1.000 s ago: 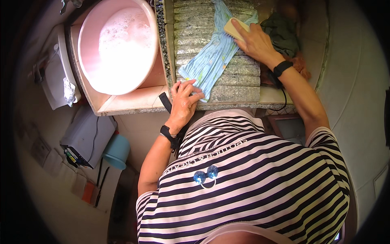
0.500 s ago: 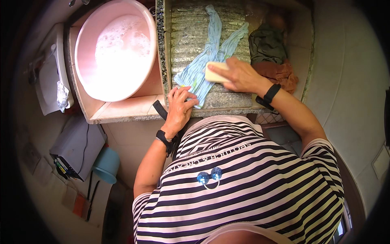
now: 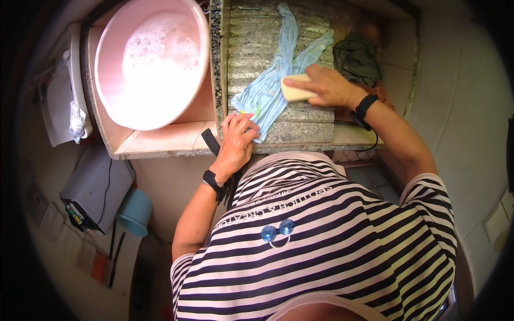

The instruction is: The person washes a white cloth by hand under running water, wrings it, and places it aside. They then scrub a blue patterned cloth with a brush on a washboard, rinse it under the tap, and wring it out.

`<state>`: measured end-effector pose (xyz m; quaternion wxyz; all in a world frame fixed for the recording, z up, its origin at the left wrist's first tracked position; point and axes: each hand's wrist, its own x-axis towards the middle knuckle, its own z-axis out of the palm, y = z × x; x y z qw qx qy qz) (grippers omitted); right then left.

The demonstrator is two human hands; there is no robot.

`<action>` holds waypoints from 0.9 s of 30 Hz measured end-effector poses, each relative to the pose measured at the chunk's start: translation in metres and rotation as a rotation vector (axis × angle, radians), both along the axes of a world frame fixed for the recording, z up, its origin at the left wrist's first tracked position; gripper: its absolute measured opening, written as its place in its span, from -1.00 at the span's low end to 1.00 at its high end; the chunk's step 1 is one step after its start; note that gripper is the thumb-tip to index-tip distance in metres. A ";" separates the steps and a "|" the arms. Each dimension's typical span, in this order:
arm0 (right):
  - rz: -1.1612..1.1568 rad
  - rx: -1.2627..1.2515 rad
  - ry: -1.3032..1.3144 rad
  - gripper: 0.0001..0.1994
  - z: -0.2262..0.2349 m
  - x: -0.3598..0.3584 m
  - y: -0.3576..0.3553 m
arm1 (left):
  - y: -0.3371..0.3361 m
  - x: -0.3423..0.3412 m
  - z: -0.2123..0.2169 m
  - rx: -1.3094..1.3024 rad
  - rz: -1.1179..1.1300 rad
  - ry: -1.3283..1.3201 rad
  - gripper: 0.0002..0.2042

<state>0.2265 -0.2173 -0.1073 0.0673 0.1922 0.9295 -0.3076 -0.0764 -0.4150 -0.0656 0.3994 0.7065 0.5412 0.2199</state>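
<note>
Light-blue wet child-size trousers (image 3: 270, 80) lie spread on a ridged stone washboard (image 3: 249, 32), both narrow legs toward the far side. At the near left end of the cloth, my left hand (image 3: 236, 136) presses and grips its edge with curled fingers. My right hand (image 3: 332, 88) grips a pale cream bar of soap (image 3: 297, 90), fingers over its top. The bar is at the right edge of the trousers, by the fork of the legs; whether it touches the cloth is hard to tell. Its underside is hidden.
Left of the washboard, a pink basin (image 3: 201, 69) holds foamy water. Dark green cloth (image 3: 356, 61) lies right of the board, with a reddish-brown cloth (image 3: 381, 93) partly behind my wrist. A stone ledge (image 3: 182, 154) runs along the front. A blue bucket (image 3: 135, 211) is lower left.
My right hand and the soap have shifted a little to the right, off the middle of the cloth. My left hand keeps its hold at the near edge.
</note>
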 end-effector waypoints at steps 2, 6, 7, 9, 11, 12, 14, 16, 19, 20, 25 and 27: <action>-0.377 0.179 -0.199 -0.20 -0.012 0.028 0.046 | 0.004 -0.001 -0.001 -0.001 0.013 -0.006 -0.74; -0.632 0.359 -0.304 -0.29 -0.024 0.020 0.079 | 0.008 0.000 -0.001 0.024 -0.022 0.046 -0.75; -0.479 0.315 -0.175 -0.28 -0.016 0.000 0.063 | 0.009 0.003 0.000 0.041 -0.014 0.049 -0.76; -0.119 0.160 -0.046 -0.25 0.007 -0.043 0.020 | 0.017 0.005 0.003 0.036 -0.047 0.050 -0.82; 0.160 0.130 0.028 -0.24 0.005 -0.053 0.010 | 0.019 0.005 0.012 0.018 -0.101 0.070 -0.87; 0.180 0.148 0.012 -0.24 -0.005 -0.051 0.019 | 0.016 0.006 0.014 0.035 -0.110 0.094 -0.89; -0.104 0.439 -0.106 -0.25 -0.034 -0.033 0.082 | 0.014 0.008 0.018 0.021 -0.093 0.092 -0.85; -0.514 0.214 -0.459 -0.27 -0.048 -0.016 0.144 | 0.010 0.011 0.021 0.009 -0.108 0.094 -0.85; -0.448 0.457 -0.203 -0.29 -0.056 -0.009 0.145 | 0.010 0.011 0.021 0.013 -0.140 0.118 -0.88; -0.317 0.438 -0.105 -0.31 -0.041 -0.027 0.124 | 0.008 0.012 0.020 0.013 -0.142 0.136 -0.89; 0.083 0.283 -0.021 -0.24 -0.031 -0.064 0.070 | 0.013 0.010 0.020 -0.031 -0.178 0.134 -0.90; -0.259 0.283 -0.169 -0.20 -0.056 -0.055 0.130 | 0.014 0.010 0.019 -0.030 -0.190 0.133 -0.90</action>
